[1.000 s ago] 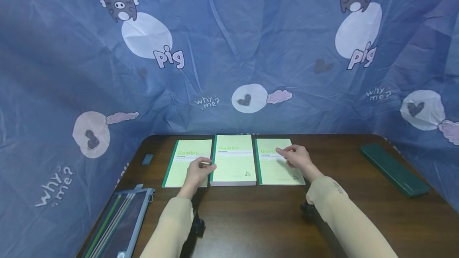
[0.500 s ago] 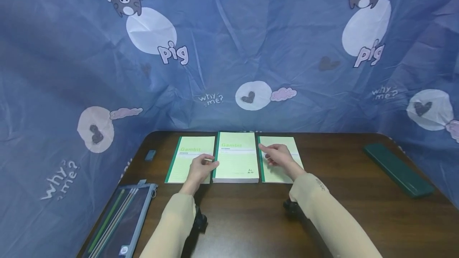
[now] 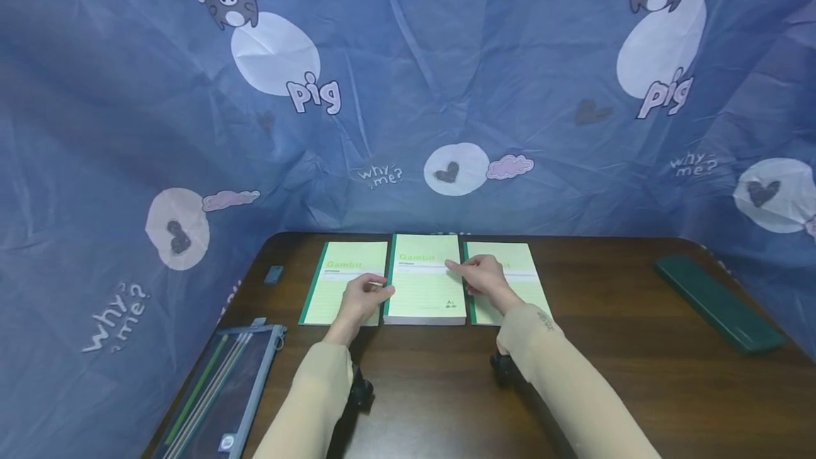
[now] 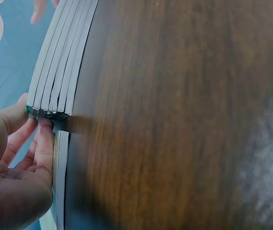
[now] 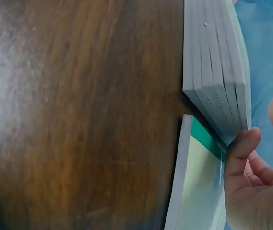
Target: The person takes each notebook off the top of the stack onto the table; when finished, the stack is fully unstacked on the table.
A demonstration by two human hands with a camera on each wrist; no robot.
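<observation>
A stack of several pale green notebooks (image 3: 421,282) with green spines lies at the middle of the table's far part. Single notebooks flank it, the left notebook (image 3: 325,296) on the spine side and the right notebook (image 3: 519,275) opposite. My left hand (image 3: 359,301) reaches over the left notebook, its fingertips at the stack's spine; the left wrist view shows the thumb near the top cover. Over the right notebook, my right hand (image 3: 484,278) has bent fingers against the stack's right side. Its thumb stands apart from the stack in the right wrist view.
A blue mesh pencil pouch (image 3: 261,367) with pencils inside lies at the left edge. Behind it sits a small blue block (image 3: 273,275). A long dark green case (image 3: 717,307) lies at the right. The printed blue curtain (image 3: 408,119) hangs behind the brown table (image 3: 440,388).
My right hand has moved left from over the right notebook to the stack's right side. The left hand stays beside the spine. The whole head view has shifted slightly.
</observation>
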